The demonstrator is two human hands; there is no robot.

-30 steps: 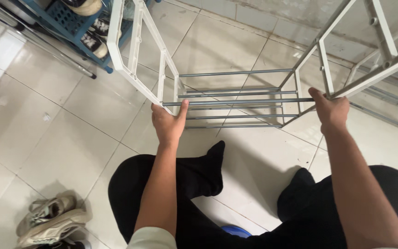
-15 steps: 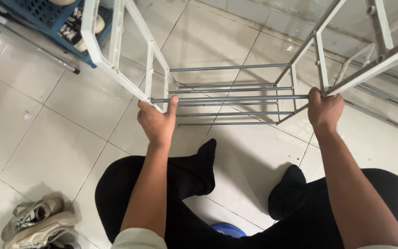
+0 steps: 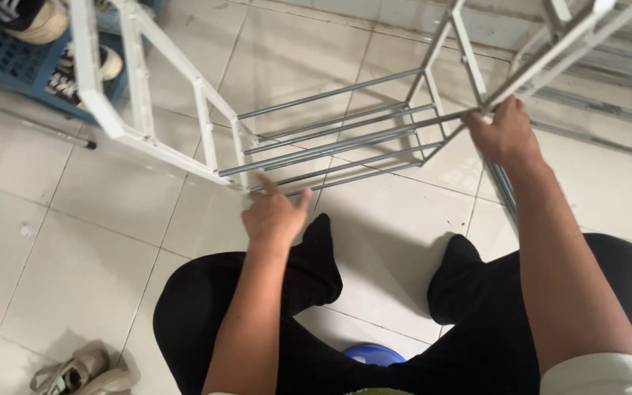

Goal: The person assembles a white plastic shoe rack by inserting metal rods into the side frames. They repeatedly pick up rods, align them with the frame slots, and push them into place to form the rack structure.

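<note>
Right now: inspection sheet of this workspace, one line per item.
Surface: glossy white tiled floor.
Job's things: white shoe rack frame with grey metal rails, tilted.
Clutter: worn sneakers; blue stool; blue shoe shelf with shoes.
Grippers: left hand open just below the frame, contact unclear; right hand gripping the frame's right side.
Cables: nothing seen.
Surroundings: spare metal rods by the wall; the person's legs in black trousers.
</note>
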